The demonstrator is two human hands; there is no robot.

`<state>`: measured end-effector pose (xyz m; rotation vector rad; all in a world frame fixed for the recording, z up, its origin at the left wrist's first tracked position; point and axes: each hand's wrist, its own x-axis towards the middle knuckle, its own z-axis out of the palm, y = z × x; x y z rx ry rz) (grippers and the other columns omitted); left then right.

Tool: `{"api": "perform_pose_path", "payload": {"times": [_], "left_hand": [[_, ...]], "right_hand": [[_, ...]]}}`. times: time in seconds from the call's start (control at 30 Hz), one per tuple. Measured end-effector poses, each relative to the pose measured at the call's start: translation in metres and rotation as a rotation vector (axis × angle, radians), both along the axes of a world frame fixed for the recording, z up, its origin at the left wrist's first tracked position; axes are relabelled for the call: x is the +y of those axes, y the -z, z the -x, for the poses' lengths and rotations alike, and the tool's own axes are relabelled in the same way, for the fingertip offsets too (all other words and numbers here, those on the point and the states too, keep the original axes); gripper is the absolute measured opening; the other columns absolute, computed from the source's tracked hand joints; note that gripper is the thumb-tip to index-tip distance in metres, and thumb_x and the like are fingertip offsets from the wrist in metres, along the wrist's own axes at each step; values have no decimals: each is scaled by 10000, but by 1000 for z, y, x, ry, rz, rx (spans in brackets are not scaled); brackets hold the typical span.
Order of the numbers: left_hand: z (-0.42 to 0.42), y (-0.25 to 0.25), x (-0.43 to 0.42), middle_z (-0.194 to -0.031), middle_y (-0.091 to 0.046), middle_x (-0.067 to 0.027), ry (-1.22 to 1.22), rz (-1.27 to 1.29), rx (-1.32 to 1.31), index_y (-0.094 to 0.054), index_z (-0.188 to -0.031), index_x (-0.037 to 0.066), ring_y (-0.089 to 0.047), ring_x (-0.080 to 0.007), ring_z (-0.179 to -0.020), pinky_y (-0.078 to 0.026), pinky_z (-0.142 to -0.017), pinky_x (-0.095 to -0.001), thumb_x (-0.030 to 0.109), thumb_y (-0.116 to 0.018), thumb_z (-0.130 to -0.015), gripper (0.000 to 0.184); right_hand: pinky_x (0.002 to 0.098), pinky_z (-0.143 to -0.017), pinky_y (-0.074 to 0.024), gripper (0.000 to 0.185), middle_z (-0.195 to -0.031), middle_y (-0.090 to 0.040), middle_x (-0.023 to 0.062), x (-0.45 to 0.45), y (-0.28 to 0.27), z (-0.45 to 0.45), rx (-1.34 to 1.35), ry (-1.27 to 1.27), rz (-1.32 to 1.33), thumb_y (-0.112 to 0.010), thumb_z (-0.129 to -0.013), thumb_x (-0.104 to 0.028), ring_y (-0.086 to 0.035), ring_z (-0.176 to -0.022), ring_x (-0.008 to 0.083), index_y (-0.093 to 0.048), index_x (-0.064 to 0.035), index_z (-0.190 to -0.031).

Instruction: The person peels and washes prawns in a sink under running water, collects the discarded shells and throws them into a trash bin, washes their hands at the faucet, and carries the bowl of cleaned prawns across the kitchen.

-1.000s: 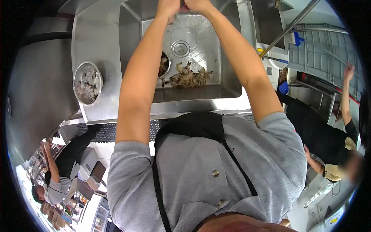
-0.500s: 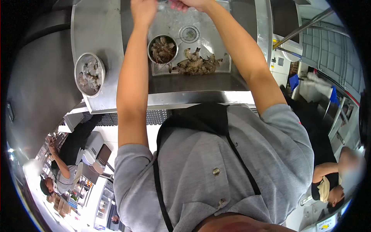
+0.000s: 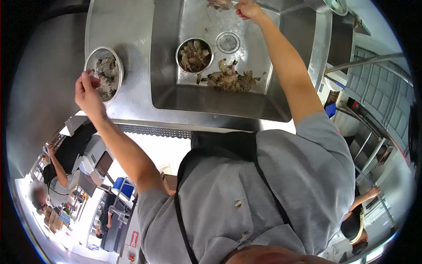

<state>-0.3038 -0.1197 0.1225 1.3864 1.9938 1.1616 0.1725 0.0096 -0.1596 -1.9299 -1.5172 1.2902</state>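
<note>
My left hand (image 3: 89,94) is at the near rim of a perforated metal colander (image 3: 121,72) on the left counter, its fingers curled together over peeled shrimp (image 3: 107,70). Anything between those fingers is hidden. At the top of the sink, my right hand (image 3: 248,9) is closed, with its fingers curled; what they hold cannot be made out. Just left of it, partly cut off by the frame, lies a pinkish heap of what looks like shrimp (image 3: 220,4). A round metal bowl (image 3: 177,57) of shrimp shells and heads (image 3: 194,55) sits in the sink, beside a loose pile of shells (image 3: 231,80).
The steel sink (image 3: 189,97) has a round drain (image 3: 228,42) in its floor. A metal container (image 3: 321,5) stands at the upper right edge, near metal rails (image 3: 365,61). Other people (image 3: 57,185) are in the room at left and right.
My left hand has moved from the top of the sink to the colander on the left. The right hand has shifted slightly right. The camera view has shifted, showing more of the sink's right side.
</note>
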Motion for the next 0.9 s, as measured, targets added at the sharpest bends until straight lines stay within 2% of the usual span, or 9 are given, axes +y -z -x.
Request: {"api": "perform_pose_path", "payload": {"times": [0.13,0.17,0.3,0.37,0.47,0.57,0.7,0.87,0.9], "left_hand": [[17,0,-18,-900,-654,-90,-69,40,315,-613,-1117,-46,-600,-135,-814,-470,-787,-270,254,-578,-943,348],[18,4,-26,-950,-652,-115,-81,-21,408,-604,-1110,-50,-608,-175,-843,-475,-804,-296,231,-602,-926,335],[9,2,-58,-995,-650,-143,-123,-43,614,-604,-1085,-41,-612,-219,-876,-483,-808,-320,147,-644,-889,275],[1,-1,-67,-980,-648,-139,-34,-29,664,-608,-1072,-34,-611,-217,-845,-487,-780,-316,68,-643,-863,235],[-16,-3,-76,-968,-648,-137,17,34,619,-611,-1072,-21,-620,-216,-817,-489,-764,-313,21,-628,-850,226],[-41,1,-75,-975,-656,-132,84,47,467,-609,-1089,-27,-629,-183,-848,-485,-784,-291,22,-609,-866,229],[-79,22,-60,-878,-629,-152,297,-35,347,-623,-1035,-9,-627,-290,-772,-503,-697,-346,40,-669,-804,240],[-159,79,-41,-869,-641,-172,489,44,-82,-628,-994,-14,-637,-308,-751,-501,-657,-368,115,-636,-843,198],[-176,108,-38,-920,-663,-155,552,118,-203,-635,-1033,-2,-658,-246,-814,-503,-715,-305,146,-633,-870,221]], "right_hand": [[434,-678,-504,247,-851,-653,169,51,91,5,-510,-285,-287,-565,-848,-232,-634,-752,327,-632,-19,-953],[448,-755,-529,313,-963,-673,194,57,99,6,-576,-268,-223,-573,-869,-280,-662,-836,370,-632,-12,-1021],[453,-914,-486,297,-1132,-625,212,81,93,45,-626,-242,-2,-524,-864,-222,-598,-1075,368,-671,-69,-1072],[438,-937,-474,324,-1222,-577,200,81,109,57,-626,-142,65,-529,-877,-271,-575,-1113,371,-651,-84,-1111],[440,-933,-459,469,-1282,-518,207,78,193,59,-652,-95,-96,-533,-895,-437,-503,-1189,369,-595,-61,-1168],[427,-822,-480,604,-948,-678,200,52,162,63,-498,-123,77,-502,-874,-560,-635,-950,371,-638,-7,-1075],[424,-810,-484,537,-953,-669,221,14,117,50,-441,4,19,-570,-853,-506,-631,-966,368,-627,1,-1016],[469,-819,-487,426,-955,-653,253,-42,-16,55,-387,-113,-95,-671,-804,-341,-617,-954,416,-551,1,-1028],[476,-798,-492,410,-938,-658,241,-55,-36,61,-425,-179,-157,-672,-801,-324,-624,-920,416,-548,-2,-1022]]}}
